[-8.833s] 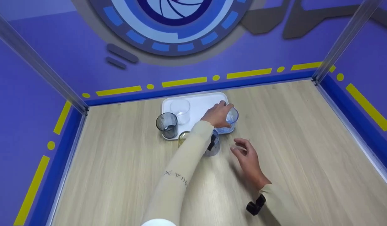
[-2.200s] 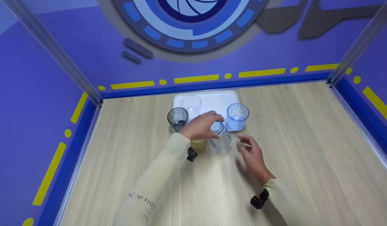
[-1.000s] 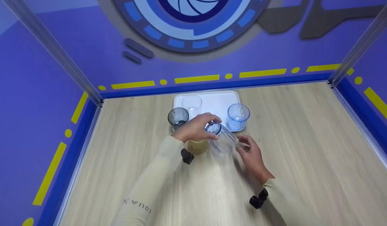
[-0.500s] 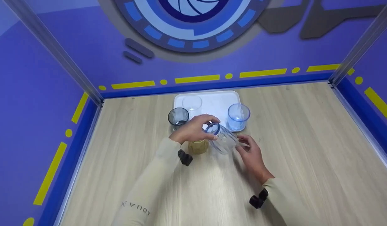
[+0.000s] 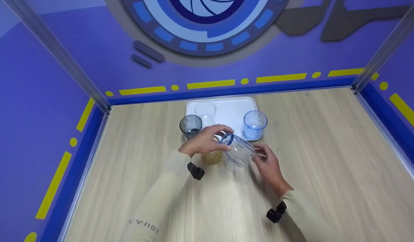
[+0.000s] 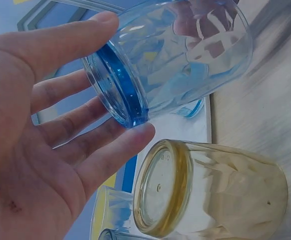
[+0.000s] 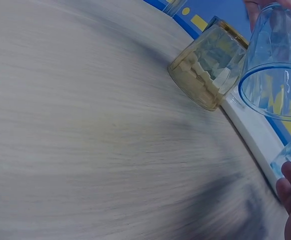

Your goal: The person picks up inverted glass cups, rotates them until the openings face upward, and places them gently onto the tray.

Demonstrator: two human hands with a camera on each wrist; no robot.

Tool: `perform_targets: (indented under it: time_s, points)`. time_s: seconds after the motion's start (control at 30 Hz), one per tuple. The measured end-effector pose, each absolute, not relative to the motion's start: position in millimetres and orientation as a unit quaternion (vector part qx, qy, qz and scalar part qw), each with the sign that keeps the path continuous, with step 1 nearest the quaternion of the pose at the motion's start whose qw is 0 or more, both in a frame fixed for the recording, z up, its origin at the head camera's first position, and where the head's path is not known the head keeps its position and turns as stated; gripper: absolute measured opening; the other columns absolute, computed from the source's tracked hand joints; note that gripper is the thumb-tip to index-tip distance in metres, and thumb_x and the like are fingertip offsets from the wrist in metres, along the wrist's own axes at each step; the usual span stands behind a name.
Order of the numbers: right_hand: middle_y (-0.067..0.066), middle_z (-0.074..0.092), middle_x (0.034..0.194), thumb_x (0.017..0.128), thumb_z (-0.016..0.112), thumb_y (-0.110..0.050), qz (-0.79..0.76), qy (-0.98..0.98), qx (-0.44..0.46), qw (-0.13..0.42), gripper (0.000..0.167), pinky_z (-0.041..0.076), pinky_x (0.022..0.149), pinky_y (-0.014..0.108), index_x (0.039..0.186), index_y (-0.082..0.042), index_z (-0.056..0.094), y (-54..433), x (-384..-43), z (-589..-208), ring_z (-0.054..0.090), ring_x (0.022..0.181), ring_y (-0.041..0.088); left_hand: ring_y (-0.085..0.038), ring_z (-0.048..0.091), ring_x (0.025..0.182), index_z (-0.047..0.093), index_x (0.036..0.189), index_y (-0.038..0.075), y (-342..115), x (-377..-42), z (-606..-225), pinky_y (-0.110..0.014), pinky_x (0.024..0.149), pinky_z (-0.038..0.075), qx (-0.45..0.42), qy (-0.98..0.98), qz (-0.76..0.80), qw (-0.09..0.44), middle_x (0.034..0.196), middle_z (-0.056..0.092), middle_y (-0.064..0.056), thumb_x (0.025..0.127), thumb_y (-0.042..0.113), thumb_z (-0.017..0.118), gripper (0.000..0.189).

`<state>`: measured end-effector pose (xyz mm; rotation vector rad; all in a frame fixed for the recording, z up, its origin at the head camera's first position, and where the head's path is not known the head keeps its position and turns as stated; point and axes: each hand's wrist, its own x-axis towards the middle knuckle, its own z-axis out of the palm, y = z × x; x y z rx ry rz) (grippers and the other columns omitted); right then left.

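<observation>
My left hand point(image 5: 207, 139) grips a clear, blue-tinted tumbler point(image 5: 240, 153) around its thick base, thumb on the near side and fingers behind. The tumbler is tilted, base up to the left and mouth down to the right. At that mouth is my right hand point(image 5: 269, 168), its fingers loosely bent and spread; in the right wrist view the fingers point(image 7: 288, 187) lie below the blue rim, apart from it. Just left of the tumbler, an amber tumbler point(image 6: 235, 190) stands upside down on the table, partly hidden by my left hand in the head view.
Behind the hands lies a white tray point(image 5: 230, 107). On it stand a clear glass point(image 5: 205, 111) at the back left, a dark grey glass point(image 5: 190, 126) at the front left and a blue glass point(image 5: 255, 126) at the right. A purple-blue wall point(image 5: 277, 60) rises behind.
My left hand has gone from the blue glass on the tray to the blue-tinted tumbler, then tilted its mouth toward my right hand. My right hand has hardly moved.
</observation>
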<state>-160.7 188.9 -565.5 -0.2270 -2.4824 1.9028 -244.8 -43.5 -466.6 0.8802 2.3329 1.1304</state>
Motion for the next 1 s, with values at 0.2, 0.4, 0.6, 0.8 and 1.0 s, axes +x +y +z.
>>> perform_targets:
  time_s: [0.2,0.4,0.6,0.8,1.0]
  points:
    - [0.009,0.055,0.132,0.096,0.058,-0.013,0.619,-0.783,-0.064,-0.004,0.036,0.049,0.096,0.036,0.131,-0.013,0.050,189.3,-159.7,-565.5,0.057,0.120,0.026,-0.017,0.056,0.119,0.057,0.130,0.024,-46.0,-243.6,-468.2,-0.039,0.103,0.048,0.308,0.830,0.419,0.202,0.130,0.059,0.002,0.082,0.030,0.077,0.052]
    - [0.007,0.053,0.135,0.097,0.057,-0.016,0.624,-0.779,-0.063,-0.016,0.036,0.051,0.090,0.031,0.132,-0.015,0.048,188.5,-159.9,-565.6,0.056,0.121,0.025,-0.018,0.057,0.119,0.057,0.130,0.022,-47.7,-244.2,-471.3,-0.040,0.104,0.046,0.308,0.821,0.436,0.200,0.130,0.059,0.002,0.082,0.029,0.077,0.053]
    - [0.007,0.052,0.136,0.098,0.055,-0.016,0.610,-0.789,-0.064,-0.024,0.036,0.048,0.094,0.032,0.133,-0.014,0.048,187.2,-161.2,-564.7,0.054,0.122,0.024,-0.022,0.057,0.119,0.058,0.129,0.021,-49.3,-243.8,-473.5,-0.048,0.104,0.045,0.306,0.805,0.464,0.207,0.130,0.059,0.000,0.081,0.027,0.078,0.052]
    - [0.010,0.053,0.135,0.097,0.054,-0.011,0.600,-0.797,-0.063,-0.027,0.040,0.043,0.102,0.039,0.136,-0.013,0.047,185.5,-161.6,-564.9,0.053,0.123,0.025,-0.021,0.058,0.117,0.058,0.130,0.015,-51.2,-243.3,-476.1,-0.043,0.103,0.046,0.307,0.797,0.475,0.211,0.130,0.060,-0.001,0.082,0.024,0.077,0.052]
    - [0.010,0.059,0.129,0.096,0.057,-0.015,0.605,-0.793,-0.066,-0.026,0.036,0.047,0.094,0.032,0.132,-0.013,0.051,183.2,-160.9,-566.7,0.056,0.117,0.022,-0.020,0.056,0.121,0.058,0.130,0.018,-53.3,-241.8,-477.9,-0.041,0.105,0.045,0.301,0.789,0.489,0.217,0.131,0.059,0.000,0.083,0.025,0.077,0.051]
